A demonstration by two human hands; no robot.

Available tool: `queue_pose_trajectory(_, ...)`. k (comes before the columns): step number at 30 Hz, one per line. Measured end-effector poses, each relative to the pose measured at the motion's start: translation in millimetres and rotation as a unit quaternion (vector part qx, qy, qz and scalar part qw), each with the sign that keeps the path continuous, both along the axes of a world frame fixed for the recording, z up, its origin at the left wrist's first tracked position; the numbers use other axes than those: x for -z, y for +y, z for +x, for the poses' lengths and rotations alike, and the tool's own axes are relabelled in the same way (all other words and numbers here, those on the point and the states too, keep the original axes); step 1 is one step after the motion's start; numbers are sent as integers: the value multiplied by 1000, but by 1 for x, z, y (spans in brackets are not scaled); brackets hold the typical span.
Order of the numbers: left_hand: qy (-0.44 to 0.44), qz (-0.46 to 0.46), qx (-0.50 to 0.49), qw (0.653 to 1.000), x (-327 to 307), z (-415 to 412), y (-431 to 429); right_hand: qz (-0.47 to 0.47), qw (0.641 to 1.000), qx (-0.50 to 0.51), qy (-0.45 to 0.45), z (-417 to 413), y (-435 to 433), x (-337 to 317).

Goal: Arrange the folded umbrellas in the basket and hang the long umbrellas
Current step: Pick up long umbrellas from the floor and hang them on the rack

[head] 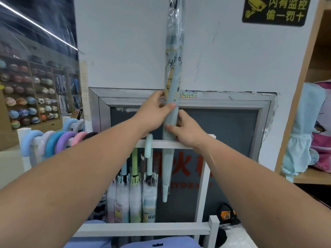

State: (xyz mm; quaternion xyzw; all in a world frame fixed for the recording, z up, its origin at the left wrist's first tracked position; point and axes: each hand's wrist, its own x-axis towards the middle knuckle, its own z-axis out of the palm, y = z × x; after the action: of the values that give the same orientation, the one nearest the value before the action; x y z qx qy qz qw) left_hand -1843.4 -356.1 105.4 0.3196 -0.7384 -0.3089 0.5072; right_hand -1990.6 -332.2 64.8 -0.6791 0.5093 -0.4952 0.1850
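As left hand (152,111) and right hand (188,130) grip it, the plastic-sleeved umbrella (172,77) stands upright

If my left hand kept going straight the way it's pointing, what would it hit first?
The left hand grips the long blue umbrella, so that is first; behind it probably the grey cabinet frame, depth unclear.

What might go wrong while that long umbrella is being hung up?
The plastic-sleeved long umbrella is held only by the left hand and right hand; it may slip through.
Its lower end hangs close to the hung mint umbrella and might knock it off the white rail.
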Motion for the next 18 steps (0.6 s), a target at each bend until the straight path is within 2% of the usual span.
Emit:
queue_pose_trajectory(6,-34,-6,-17,999,10,-1,-2,50,997,-5,55,-6,3,-3)
queue_pose_trajectory(10,-62,14,5,998,23,3,0,77,995,-56,-39,-14,15,-22)
queue_pose_trajectory(14,-62,17,17,998,28,6,2,48,981,-124,-141,-10,16,-38)
queue_pose_trajectory(18,-91,31,24,995,35,9,0,-18,986,-86,-139,1,9,-45)
